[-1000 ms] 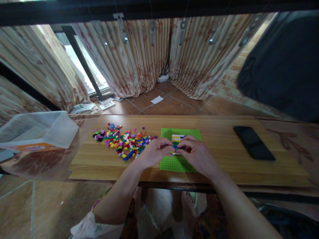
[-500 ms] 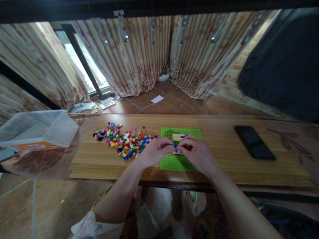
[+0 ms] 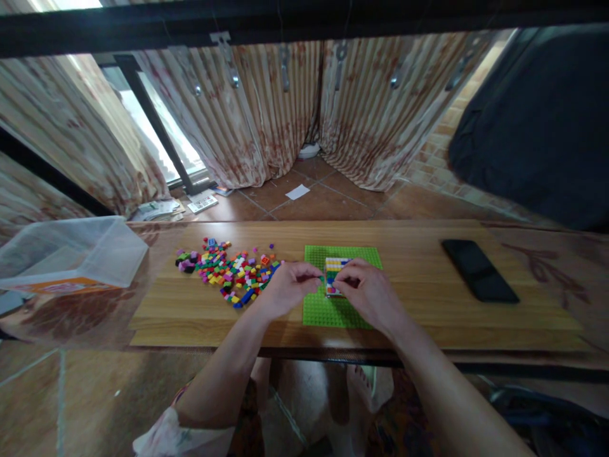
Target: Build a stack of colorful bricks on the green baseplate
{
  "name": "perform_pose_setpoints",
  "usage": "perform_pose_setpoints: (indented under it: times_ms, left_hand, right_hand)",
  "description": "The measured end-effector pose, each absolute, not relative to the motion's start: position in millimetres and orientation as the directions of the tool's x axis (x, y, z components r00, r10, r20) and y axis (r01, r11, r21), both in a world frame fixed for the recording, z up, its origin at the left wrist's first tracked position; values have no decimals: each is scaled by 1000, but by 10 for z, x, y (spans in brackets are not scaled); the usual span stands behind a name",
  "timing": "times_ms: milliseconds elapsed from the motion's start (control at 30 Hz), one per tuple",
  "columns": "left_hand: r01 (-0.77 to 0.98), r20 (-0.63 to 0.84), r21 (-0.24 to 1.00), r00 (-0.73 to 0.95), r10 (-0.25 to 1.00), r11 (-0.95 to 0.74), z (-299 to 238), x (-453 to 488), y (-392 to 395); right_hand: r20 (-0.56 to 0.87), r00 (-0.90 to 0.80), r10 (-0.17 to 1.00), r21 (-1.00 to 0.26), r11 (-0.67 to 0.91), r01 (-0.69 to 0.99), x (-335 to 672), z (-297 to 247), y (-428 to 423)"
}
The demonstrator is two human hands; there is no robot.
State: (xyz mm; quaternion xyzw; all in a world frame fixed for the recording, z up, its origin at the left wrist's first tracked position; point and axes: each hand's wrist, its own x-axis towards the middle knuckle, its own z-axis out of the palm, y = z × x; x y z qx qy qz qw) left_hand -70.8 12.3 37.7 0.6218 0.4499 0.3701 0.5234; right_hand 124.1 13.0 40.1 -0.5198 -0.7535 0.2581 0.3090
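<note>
A small block of toy bricks, in rows of white, yellow, green and blue, stands on the lime-green baseplate. To its left, my left hand is closed in a pinch, with what looks like a tiny green brick at the fingertips, apart from the block. My right hand covers the block's right side. Its thumb and forefinger are pinched together at the block's near edge, by a red or pink spot; anything between them is too small to make out.
Loose coloured bricks lie scattered on the wooden board left of the baseplate. A black phone rests on the right. At the far left stands a translucent plastic bin. A dark bar crosses the top of the view.
My left hand's fingertips have drawn away from the block to the left, leaving a gap between the hands. The right fingertips stay at the block. The view has shifted slightly.
</note>
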Motion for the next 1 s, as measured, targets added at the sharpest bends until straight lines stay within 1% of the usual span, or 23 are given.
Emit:
perform_pose_setpoints:
  times_ms: [100,233,333,433,600,733,800,867,933,1000]
  left_hand:
    - [139,-45,990,315,948,1,381,-695,114]
    - [21,-115,993,311,944,114,378,-660,103]
    - [-66,-142,982,340,930,174,380,-629,95]
    - [-109,-158,972,363,918,210,391,-602,85]
    - [-167,-238,940,310,920,299,429,-563,60]
    - [-186,-267,928,274,924,323,456,-528,42]
    - [-176,-262,932,271,926,316,445,-523,46]
    - [-126,-250,949,260,933,289,408,-541,64]
    - [-24,-234,969,224,946,246,352,-582,93]
    - [119,-212,974,199,957,191,291,-636,122]
  right_hand:
    - [198,-231,953,-774,296,559,1294,374,149]
    - [274,-159,948,-838,317,444,1337,356,151]
    - [286,-218,933,-838,354,415,1278,401,103]
    - [277,-257,926,-843,363,398,1187,455,49]
    - [336,-231,913,-826,404,394,1116,441,29]
    - [369,-228,901,-803,433,409,1116,398,37]
    - [368,-240,898,-795,438,421,1127,392,41]
    - [360,-251,899,-783,437,444,1147,388,48]
    - [349,-273,896,-762,441,474,1176,375,59]
    - [347,-305,887,-728,460,509,1204,348,71]
